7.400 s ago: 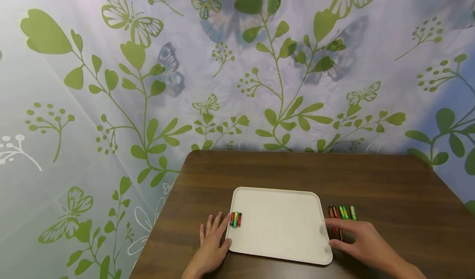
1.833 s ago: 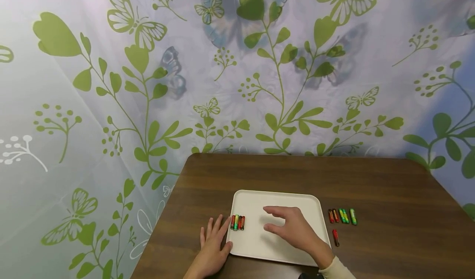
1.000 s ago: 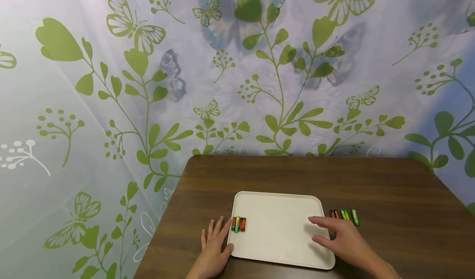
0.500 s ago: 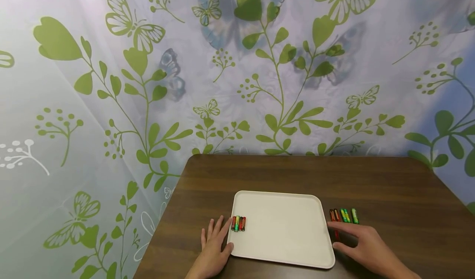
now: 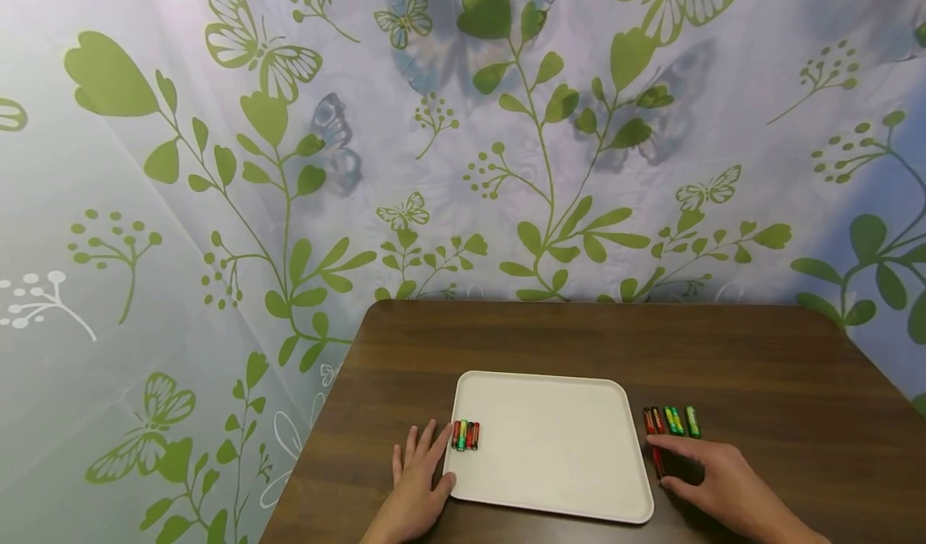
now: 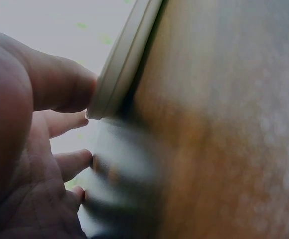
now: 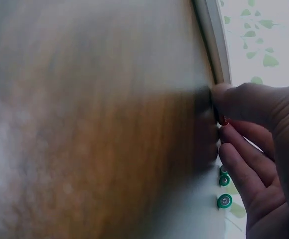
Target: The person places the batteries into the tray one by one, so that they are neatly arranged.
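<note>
My left hand (image 5: 414, 488) rests with spread fingers at the left rim of a cream tray (image 5: 550, 447), its thumb near the front corner. In the left wrist view, the thumb (image 6: 65, 84) lies against the tray's outer edge. Beside the tray's right rim, my right hand (image 5: 723, 480) spans a red battery (image 5: 657, 462) lying on the table. The forefinger is at its far end, the thumb at its near end. The right wrist view shows its red tip (image 7: 224, 120) just under the thumb. Several red and green batteries (image 5: 463, 436) lie side by side on the tray's left.
Right of the tray, past the right hand, lie two red-black batteries (image 5: 653, 419), two green ones (image 5: 674, 420) and a single green one (image 5: 693, 421). A brown wooden table (image 5: 550, 335) carries everything. Behind it hangs a leaf-and-butterfly curtain (image 5: 434, 166).
One more red battery lies in the tray's row than in the oldest frame, and one fewer near the right hand. That hand has moved from over the tray back rightward. The left hand stays put.
</note>
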### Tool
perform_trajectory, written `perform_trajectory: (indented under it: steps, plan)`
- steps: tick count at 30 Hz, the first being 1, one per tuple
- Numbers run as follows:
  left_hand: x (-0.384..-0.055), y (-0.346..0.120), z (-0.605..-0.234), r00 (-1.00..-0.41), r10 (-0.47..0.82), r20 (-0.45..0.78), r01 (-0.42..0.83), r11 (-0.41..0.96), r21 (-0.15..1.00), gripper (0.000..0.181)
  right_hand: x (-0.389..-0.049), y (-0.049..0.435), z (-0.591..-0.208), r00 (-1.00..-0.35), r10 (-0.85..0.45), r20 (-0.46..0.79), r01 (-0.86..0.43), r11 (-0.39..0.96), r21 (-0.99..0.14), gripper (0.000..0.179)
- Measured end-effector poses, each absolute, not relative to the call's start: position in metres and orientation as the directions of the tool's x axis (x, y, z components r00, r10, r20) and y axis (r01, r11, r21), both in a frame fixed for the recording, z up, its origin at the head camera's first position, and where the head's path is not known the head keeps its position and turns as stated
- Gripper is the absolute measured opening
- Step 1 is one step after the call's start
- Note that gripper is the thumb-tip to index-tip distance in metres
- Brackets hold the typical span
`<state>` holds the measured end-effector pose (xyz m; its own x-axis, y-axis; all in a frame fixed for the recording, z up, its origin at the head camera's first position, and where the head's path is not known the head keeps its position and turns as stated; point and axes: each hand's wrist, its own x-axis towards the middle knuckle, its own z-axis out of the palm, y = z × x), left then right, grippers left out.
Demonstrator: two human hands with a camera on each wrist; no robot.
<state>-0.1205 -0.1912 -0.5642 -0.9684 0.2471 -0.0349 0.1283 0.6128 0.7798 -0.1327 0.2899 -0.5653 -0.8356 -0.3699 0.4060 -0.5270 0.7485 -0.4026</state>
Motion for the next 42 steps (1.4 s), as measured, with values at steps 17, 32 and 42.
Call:
perform_trajectory:
  steps: [17,32,42]
  plan:
    - [-0.122,-0.193,-0.566,-0.966,0.254,-0.057,0.111,0.602,0.791,0.073,-0.136,0.289,-0.567,-0.785,-0.394,0.478,-0.585,0.725,-0.363,0.061]
    - [-0.121,-0.194,-0.566,-0.965,0.251,-0.072,0.095,0.594,0.799,0.074,-0.158,0.238,-0.542,-0.73,-0.423,0.537,-0.656,0.654,-0.376,0.055]
    - [-0.121,-0.194,-0.567,-0.966,0.253,-0.047,0.118,0.599,0.792,0.073,-0.18,0.176,-0.537,-0.731,-0.491,0.474,-0.681,0.566,-0.464,0.047]
